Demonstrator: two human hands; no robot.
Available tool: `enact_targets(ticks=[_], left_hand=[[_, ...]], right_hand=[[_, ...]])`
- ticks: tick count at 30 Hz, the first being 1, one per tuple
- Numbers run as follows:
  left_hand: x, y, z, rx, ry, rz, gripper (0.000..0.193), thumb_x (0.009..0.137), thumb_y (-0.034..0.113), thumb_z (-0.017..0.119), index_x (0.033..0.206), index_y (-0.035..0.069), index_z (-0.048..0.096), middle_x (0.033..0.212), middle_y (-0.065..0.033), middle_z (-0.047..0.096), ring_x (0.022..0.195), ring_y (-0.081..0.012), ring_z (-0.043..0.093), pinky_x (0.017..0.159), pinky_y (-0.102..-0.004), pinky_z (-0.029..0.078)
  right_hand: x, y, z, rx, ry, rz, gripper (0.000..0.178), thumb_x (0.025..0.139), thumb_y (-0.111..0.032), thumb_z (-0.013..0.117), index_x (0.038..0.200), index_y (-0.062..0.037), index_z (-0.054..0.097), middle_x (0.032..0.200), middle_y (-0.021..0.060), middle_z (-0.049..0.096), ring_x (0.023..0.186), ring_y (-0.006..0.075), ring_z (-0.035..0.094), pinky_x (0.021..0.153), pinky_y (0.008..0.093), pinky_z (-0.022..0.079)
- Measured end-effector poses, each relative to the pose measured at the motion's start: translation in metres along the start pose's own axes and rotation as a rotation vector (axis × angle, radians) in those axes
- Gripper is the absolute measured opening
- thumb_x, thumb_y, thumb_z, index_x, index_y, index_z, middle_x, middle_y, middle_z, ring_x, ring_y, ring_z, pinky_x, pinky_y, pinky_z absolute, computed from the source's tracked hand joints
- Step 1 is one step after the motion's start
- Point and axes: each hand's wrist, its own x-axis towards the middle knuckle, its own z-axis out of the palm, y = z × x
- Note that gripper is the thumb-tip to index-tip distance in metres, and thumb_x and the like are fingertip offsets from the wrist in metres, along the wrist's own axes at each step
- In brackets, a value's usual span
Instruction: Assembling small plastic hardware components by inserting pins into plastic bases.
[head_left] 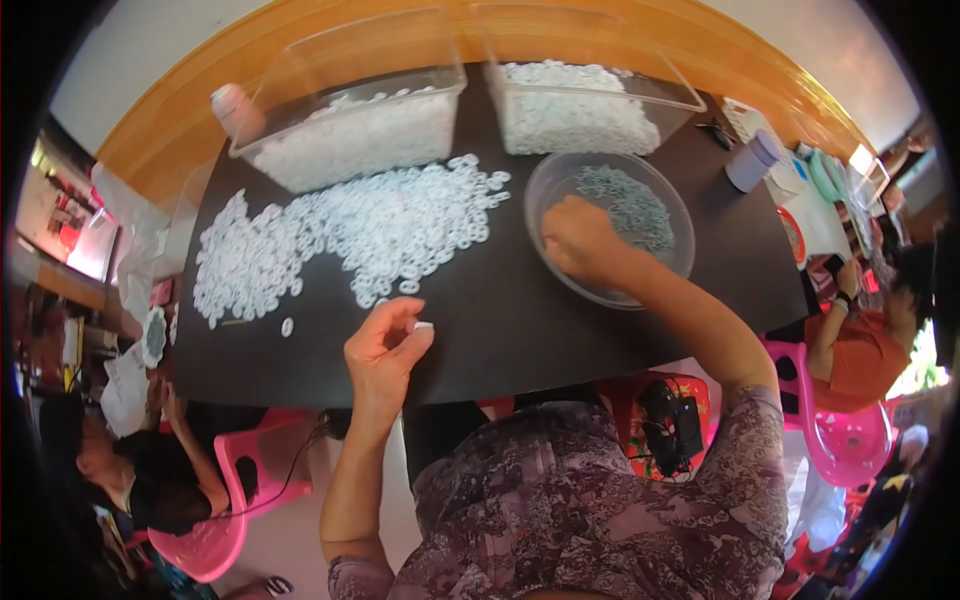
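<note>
Above the near part of the dark table, my left hand (383, 345) pinches a small white plastic piece (423, 327) between thumb and fingers. My right hand (580, 240) is curled over the left side of a clear round bowl (683, 250); whatever its fingers hold, if anything, is hidden. A heap of small grey metal pieces (635, 205), too fine to name, lies in that bowl. Two piles of small white oval plastic pieces, a left pile (245, 262) and a larger middle pile (400, 225), are spread in front of my hands. One loose oval piece (288, 327) lies apart near the left pile.
Two clear bins, left (350, 135) and right (580, 110), stand at the back, filled with white pieces. A lidded lilac cup (752, 160) and dark pliers (716, 132) are at the right. People sit on pink chairs (232, 480) at both sides. A pink bottle (237, 108) stands back left.
</note>
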Motion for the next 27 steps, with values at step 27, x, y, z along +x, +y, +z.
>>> enact_targets(ticks=[27], left_hand=[[-0.032, -0.003, 0.005, -0.835, -0.022, -0.303, 0.01, 0.086, 0.006, 0.061, 0.092, -0.002, 0.059, 0.074, -0.0135, 0.063, 0.053, -0.0174, 0.058, 0.048, -0.0293, 0.048]], right_hand=[[0.006, -0.145, -0.014, 0.797, 0.112, 0.113, 0.015, 0.075, 0.007, 0.063, 0.084, -0.0042, 0.064, 0.077, 0.0026, 0.056, 0.069, 0.0106, 0.052, 0.057, 0.0235, 0.041]])
